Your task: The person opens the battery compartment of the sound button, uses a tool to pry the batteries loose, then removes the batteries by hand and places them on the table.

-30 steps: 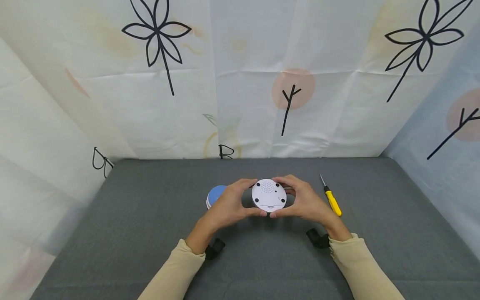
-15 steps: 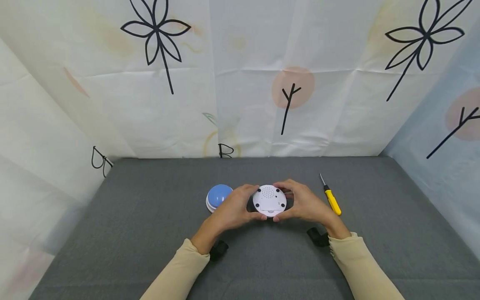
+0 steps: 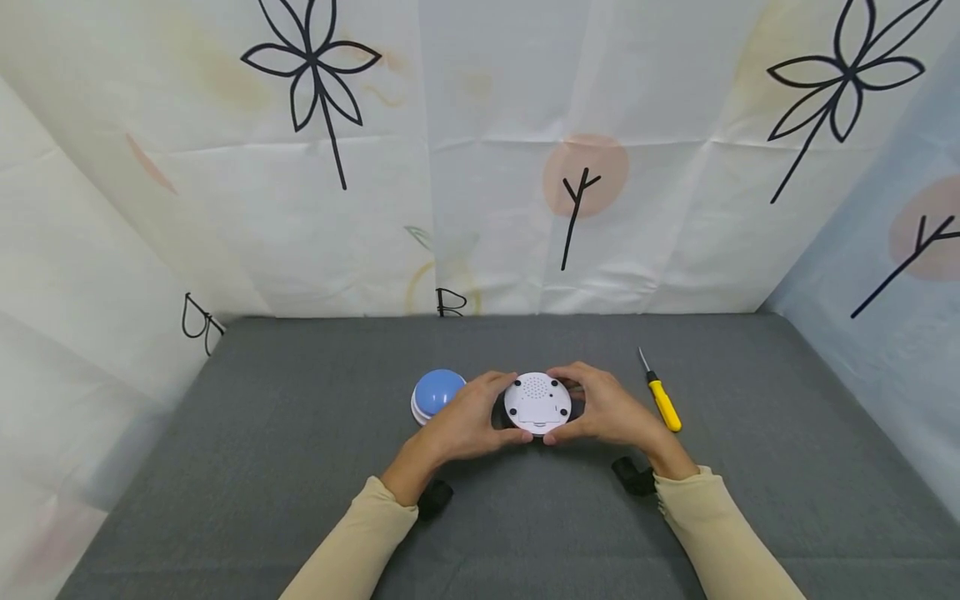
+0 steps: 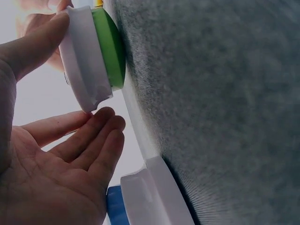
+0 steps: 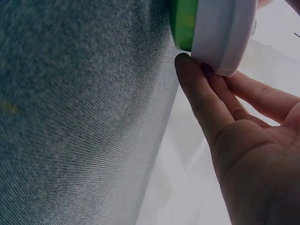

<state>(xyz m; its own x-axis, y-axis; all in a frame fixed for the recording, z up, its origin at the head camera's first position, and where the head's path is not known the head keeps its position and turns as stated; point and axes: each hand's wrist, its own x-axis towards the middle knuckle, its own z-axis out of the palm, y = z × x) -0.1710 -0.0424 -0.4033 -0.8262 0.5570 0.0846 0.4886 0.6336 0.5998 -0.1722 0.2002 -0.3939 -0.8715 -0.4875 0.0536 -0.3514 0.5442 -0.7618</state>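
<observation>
A round white push button with a green dome [image 4: 110,51] is upside down, its white underside [image 3: 537,405] facing up with black feet, small speaker holes and a battery cover. My left hand [image 3: 468,421] holds its left edge between thumb and fingers. On the opposite edge, my right hand [image 3: 607,408] grips it the same way. In the right wrist view the right fingers [image 5: 199,96] touch the white rim. The green dome is at or just above the cloth; the views do not settle which. A blue-domed push button [image 3: 438,392] stands upright just left of my left hand.
A screwdriver with a yellow handle [image 3: 664,406] lies right of my right hand, its tip pointing away. Grey cloth [image 3: 315,450] covers the table. A printed white curtain [image 3: 495,208] hangs behind and at both sides.
Both hands have lowered the green push button slightly towards me and the table. More of the blue push button shows now. In the last half second there is hardly any movement.
</observation>
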